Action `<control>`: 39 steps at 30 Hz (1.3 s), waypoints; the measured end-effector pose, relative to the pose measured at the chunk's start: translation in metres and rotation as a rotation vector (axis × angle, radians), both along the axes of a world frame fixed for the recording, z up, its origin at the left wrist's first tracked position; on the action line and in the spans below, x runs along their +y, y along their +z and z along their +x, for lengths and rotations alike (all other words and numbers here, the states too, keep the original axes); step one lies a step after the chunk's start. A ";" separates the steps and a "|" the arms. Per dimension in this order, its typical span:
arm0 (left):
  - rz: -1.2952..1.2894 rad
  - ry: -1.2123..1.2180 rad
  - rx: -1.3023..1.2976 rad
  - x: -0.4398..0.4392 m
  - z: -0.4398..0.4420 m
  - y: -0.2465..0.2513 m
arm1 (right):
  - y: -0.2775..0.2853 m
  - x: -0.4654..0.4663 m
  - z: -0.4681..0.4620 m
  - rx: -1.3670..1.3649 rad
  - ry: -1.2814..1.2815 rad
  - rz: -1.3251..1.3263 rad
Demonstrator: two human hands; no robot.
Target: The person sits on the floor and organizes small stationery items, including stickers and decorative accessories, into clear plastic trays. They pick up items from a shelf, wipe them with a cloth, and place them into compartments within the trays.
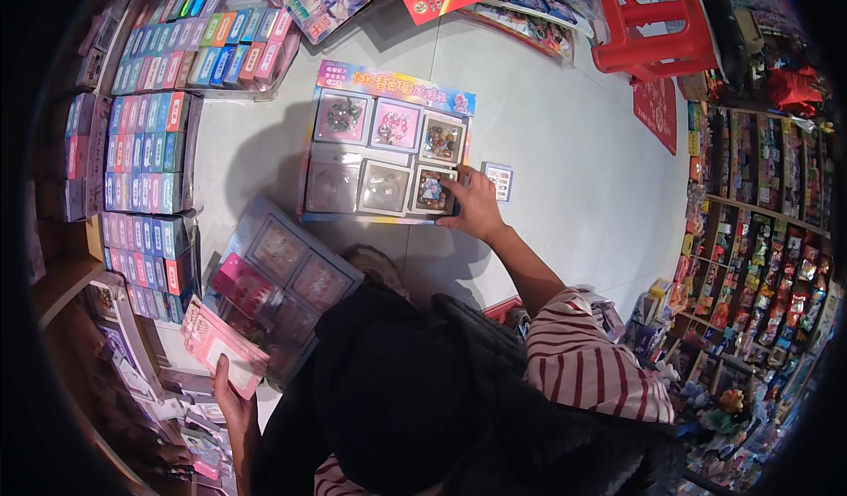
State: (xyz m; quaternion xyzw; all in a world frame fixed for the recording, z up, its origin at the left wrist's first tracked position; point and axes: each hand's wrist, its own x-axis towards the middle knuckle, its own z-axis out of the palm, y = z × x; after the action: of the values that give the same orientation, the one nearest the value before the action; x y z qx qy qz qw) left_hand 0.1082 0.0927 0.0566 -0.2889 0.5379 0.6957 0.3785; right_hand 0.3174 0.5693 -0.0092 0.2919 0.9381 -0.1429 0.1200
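Observation:
A shallow display box [390, 215] with a colourful printed header lies on the floor, holding several small square boxes of beads. My right hand [475, 205] touches the square box of brown beads [433, 190] at its lower right corner, thumb and fingers spread about the corner. My left hand [231, 387], at the lower left, grips a stack of pink printed packets [222, 347]. Beside those packets, a second display box [337, 264] lies tilted, with pale items in square compartments and a bright pink packet [243, 284] on it. A small printed card or box [498, 182] lies right of my right hand.
Rows of small coloured boxes [145, 152] stand along the left. A red plastic stool [652, 26] is at the upper right, near large printed packages [523, 20]. Shelves of small wrapped goods [761, 258] line the right. Grey floor tiles [582, 165] show between them.

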 end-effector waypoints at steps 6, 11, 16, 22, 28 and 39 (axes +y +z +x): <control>0.007 0.011 -0.015 0.005 0.000 0.001 | -0.004 0.006 -0.011 0.057 0.093 -0.011; 0.056 -0.001 -0.007 0.003 -0.002 -0.001 | -0.011 0.009 -0.015 0.085 0.105 0.025; 0.071 0.036 -0.037 0.000 -0.002 -0.001 | -0.023 0.001 -0.010 0.165 0.074 0.071; 0.040 0.205 0.014 -0.025 -0.007 -0.004 | -0.016 0.007 -0.027 0.289 0.089 0.035; 0.041 0.650 0.205 -0.091 0.009 0.005 | 0.022 -0.073 -0.107 0.542 0.150 -0.293; 0.150 0.781 0.139 -0.102 0.059 -0.018 | -0.007 -0.245 -0.243 0.118 1.125 -0.519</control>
State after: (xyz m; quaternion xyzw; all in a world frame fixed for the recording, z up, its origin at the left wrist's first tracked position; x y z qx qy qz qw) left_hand 0.1669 -0.0094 0.0382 -0.3954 0.3599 0.8423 0.0686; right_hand 0.0744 0.3241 -0.0164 -0.2941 0.8880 -0.2969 0.1919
